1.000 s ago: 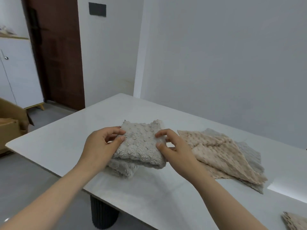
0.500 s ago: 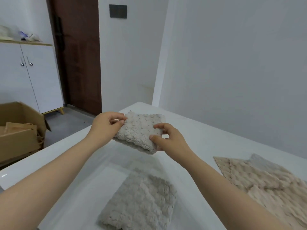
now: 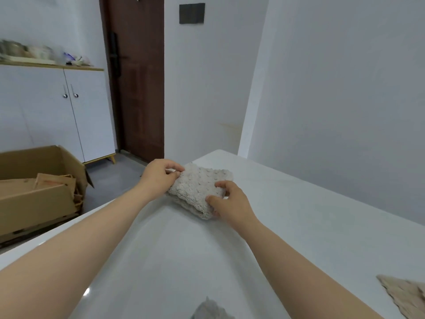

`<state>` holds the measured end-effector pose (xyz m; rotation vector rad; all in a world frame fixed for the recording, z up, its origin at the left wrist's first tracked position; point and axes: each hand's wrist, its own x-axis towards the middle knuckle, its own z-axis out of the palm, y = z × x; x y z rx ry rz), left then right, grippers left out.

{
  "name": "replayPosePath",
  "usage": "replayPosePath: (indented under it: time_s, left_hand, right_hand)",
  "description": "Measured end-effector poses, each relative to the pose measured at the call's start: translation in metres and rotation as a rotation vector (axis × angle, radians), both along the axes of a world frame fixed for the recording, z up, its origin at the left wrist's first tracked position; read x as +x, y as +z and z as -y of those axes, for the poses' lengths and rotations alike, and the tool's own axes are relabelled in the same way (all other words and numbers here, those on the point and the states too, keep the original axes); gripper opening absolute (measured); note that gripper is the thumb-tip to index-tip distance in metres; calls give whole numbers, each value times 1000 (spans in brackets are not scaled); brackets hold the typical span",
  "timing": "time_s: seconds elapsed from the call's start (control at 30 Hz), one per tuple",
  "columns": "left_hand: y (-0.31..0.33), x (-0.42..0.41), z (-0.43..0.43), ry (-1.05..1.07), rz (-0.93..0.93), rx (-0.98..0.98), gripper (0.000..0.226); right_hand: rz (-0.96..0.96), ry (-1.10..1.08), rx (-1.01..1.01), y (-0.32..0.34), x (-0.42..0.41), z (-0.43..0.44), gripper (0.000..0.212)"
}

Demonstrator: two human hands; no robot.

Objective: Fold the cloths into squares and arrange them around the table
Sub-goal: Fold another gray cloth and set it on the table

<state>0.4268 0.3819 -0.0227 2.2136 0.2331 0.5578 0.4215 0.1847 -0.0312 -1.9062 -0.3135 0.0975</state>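
Head view, folded grey cloth [image 3: 200, 187]: sitting just above the centre of the frame, at the far end of the white bench [image 3: 299, 217]; lowest fold seeming to be touching the surface, though hard to confirm.
Head view, left grip [image 3: 158, 178]: pinching the cloth's upper-left corner, thumb and fingertips curling onto the pile.
Head view, right grip [image 3: 232, 203]: clamping on the lower-right edge, thumb lying on top, fingers wrapping round the side.
Head view, step in hand: judging by the pose, setting a finished square down near the bench's far corner.
Head view, handling: looking light, soft and floppy, with thick layers; nubbly pile probably giving plenty of friction, so hardly slipping; nothing fragile about it.
Head view, risk: layers possibly springing open or sliding askew if letting go unevenly.
Head view, where to take hold: pinching through all the layers at two opposite edges, as both grips are doing, rather than lifting the top layer alone.
Head view, other cloths: beige cloth [image 3: 404, 295] lying at the lower right edge; another grey cloth [image 3: 211, 309] peeking in at the bottom edge, mostly cut off.
Head view, surroundings: cardboard box [image 3: 34, 192] standing on the floor at the left; white cabinet [image 3: 57, 111] at the upper left; dark door [image 3: 138, 77] at top centre.
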Motion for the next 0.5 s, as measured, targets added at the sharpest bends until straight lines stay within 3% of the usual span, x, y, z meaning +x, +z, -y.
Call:
replayPosePath:
  time_s: [0.5]
  left_hand:
    - [-37,37,-4,126,72,5,12]
  right_hand:
    - [-85,42,133,-28,27,-1,46]
